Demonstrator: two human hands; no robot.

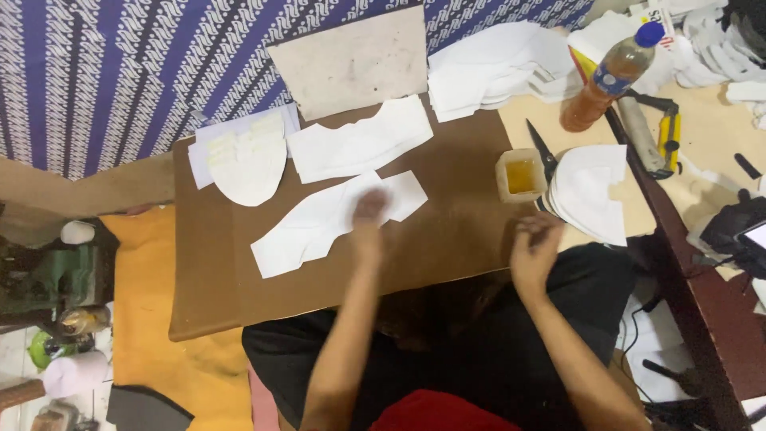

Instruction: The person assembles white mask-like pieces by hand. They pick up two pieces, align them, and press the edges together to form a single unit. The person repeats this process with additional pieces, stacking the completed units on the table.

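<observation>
- Head view, looking down: my left hand [369, 214] lies on the long white cut-out piece of thin material [335, 222], in the middle of the brown board [447, 239] across my lap. The hand is blurred, so whether its fingers are spread or together I cannot tell; it seems to press or smooth the piece flat.
- My right hand [533, 243] hovers at the board's right edge, fingers curled loosely inward and clamped on nothing I can make out, just beside the stack of white curved pieces [590, 191].
- I'd judge the step in hand to be laying and flattening this piece; the next move calls for a steady left hand so it does not slide.
- Near the right hand stand a small square yellowish tub of amber liquid [520, 175] and black scissors [544, 153].
- Farther up lie another white shaped piece [359, 144], a rounded white piece [249, 164] and a grey cardboard sheet [351, 60].
- At the far right, a plastic bottle with a blue cap [610, 76].
</observation>
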